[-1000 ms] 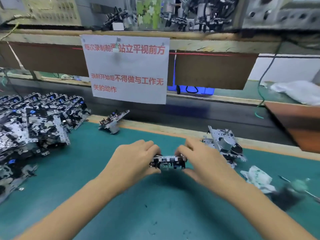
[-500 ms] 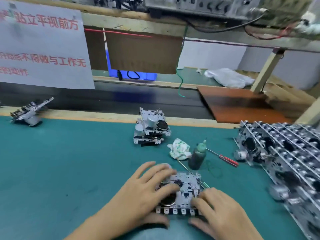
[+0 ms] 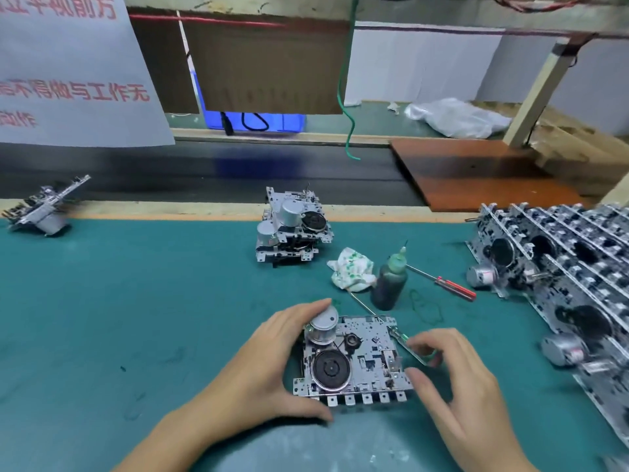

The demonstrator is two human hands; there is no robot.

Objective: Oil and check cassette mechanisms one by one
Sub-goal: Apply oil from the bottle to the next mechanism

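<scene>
On green matting (image 3: 136,301), both hands' curled fingers (image 3: 420,342) grip the cassette mechanism's (image 3: 354,359) sides.

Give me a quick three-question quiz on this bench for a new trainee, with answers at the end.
1. True or false: the oil bottle is lying on its side.
2. What lies right of the bottle? A) screwdriver B) pliers C) tape roll
3. Which hand grips the mechanism by its motor?

Key:
1. False; it stands upright beside the rag.
2. A.
3. The left hand; the right hand pinches the opposite edge.
</scene>
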